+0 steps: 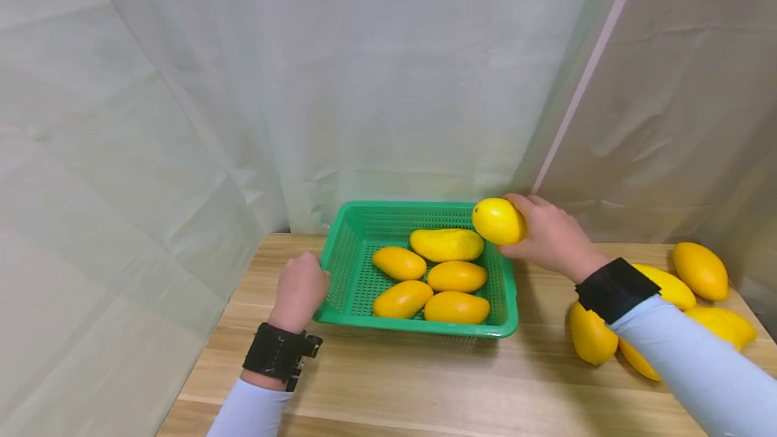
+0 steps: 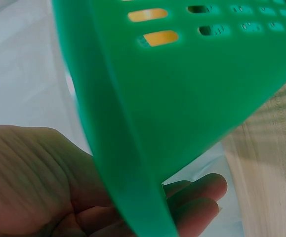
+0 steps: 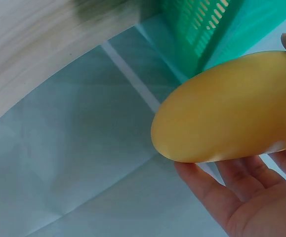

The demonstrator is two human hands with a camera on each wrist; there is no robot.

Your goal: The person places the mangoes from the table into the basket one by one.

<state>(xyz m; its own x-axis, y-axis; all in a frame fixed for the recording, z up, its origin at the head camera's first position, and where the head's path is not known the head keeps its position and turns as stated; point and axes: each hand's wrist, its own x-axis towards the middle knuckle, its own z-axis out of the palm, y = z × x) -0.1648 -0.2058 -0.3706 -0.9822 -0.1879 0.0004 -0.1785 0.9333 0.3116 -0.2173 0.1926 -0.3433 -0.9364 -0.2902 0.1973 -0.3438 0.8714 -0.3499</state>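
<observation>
A green plastic basket (image 1: 419,329) with perforated walls stands on the wooden table, several yellow mangoes (image 1: 456,276) lying inside it. My left hand (image 1: 301,288) grips the basket's left rim; in the left wrist view its fingers (image 2: 202,192) curl under the green rim (image 2: 115,128). Above the basket's back right corner, my right hand (image 1: 549,235) holds a yellow mango (image 1: 499,221) between thumb and fingers. The right wrist view shows this mango (image 3: 226,108) lengthwise, with the fingers along its lower side and a thumb tip at its upper edge.
More mangoes (image 1: 701,271) lie in a group on the table's right side, partly hidden by my right forearm. Pale curtain-like sheeting (image 1: 413,86) hangs close behind the basket and along the left and right sides. The wooden tabletop (image 1: 388,383) extends in front of the basket.
</observation>
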